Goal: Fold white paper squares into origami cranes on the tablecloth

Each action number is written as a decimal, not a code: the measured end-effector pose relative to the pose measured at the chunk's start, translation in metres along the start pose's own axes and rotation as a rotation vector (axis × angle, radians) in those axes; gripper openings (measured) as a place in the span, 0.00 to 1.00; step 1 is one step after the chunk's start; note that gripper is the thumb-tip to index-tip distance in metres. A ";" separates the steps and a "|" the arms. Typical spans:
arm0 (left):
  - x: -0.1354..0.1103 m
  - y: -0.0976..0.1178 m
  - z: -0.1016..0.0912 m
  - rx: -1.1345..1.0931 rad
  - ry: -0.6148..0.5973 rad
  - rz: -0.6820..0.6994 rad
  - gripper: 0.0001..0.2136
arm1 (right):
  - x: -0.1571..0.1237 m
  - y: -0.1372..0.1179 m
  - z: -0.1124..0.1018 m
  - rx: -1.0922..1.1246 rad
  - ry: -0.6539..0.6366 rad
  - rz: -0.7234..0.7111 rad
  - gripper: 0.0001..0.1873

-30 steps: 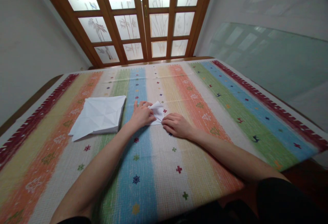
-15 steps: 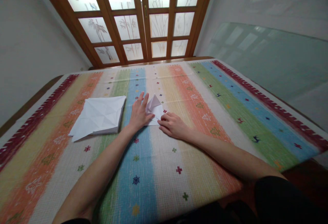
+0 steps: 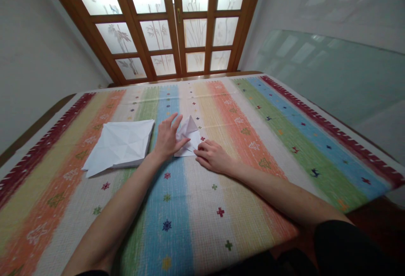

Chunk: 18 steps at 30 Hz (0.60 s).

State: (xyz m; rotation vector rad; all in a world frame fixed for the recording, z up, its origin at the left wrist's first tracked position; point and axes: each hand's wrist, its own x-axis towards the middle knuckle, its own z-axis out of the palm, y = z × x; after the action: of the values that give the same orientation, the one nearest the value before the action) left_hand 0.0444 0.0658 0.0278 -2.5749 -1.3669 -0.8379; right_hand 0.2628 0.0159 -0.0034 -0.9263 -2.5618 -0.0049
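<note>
A small white folded paper piece (image 3: 190, 135) lies on the striped tablecloth (image 3: 253, 141), one pointed flap standing up. My left hand (image 3: 167, 139) rests on its left side, fingers spread and raised, thumb against the flap. Curled beside it, my right hand (image 3: 212, 156) presses its fingertips on the paper's lower right edge. To the left lies a stack of creased white paper sheets (image 3: 122, 145), untouched.
The table runs to a wooden-framed frosted glass door (image 3: 167, 23) at the far end. A glass pane (image 3: 332, 82) leans along the right wall. White wall stands on the left. The table's near edge is by my body.
My left hand lifted from a flat press on the paper, fingers spreading upward. The paper's flap rose to stand up. My right hand shifted slightly left and stays pressed on the paper.
</note>
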 end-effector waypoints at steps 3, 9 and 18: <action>0.010 0.019 -0.025 0.139 -0.284 0.298 0.19 | 0.000 -0.001 0.001 -0.007 0.002 0.009 0.12; 0.035 0.034 -0.047 0.407 -0.696 0.327 0.07 | 0.000 0.000 0.002 -0.019 -0.001 0.003 0.13; 0.045 0.020 -0.057 0.420 -0.718 0.212 0.10 | 0.000 0.000 0.002 -0.028 -0.001 -0.009 0.13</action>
State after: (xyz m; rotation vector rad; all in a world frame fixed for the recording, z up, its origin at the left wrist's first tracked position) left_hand 0.0560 0.0679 0.1019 -2.6767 -1.1779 0.4190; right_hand 0.2622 0.0163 -0.0053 -0.9256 -2.5729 -0.0431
